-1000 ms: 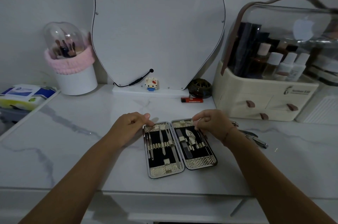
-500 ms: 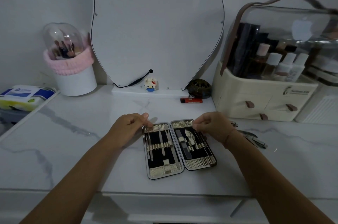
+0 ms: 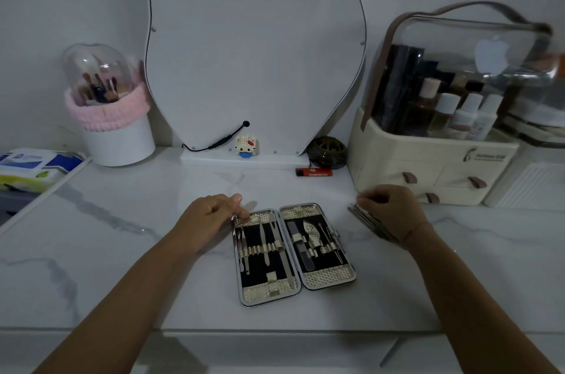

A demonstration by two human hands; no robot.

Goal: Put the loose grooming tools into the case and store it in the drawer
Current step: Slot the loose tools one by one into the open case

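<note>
Head view: the open silver-edged, black-lined grooming case (image 3: pixel 293 254) lies flat on the white marble counter (image 3: pixel 122 239). My left hand (image 3: pixel 211 217) pinches its top-left corner. My right hand (image 3: pixel 388 208), right of the case, grips blurred loose metal tools (image 3: pixel 367 222).

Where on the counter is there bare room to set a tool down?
Bare marble lies between the left hand and the wipes pack, and behind the open case up to the lighter. Crowded: right of the case, around the right hand and organizer.
</note>
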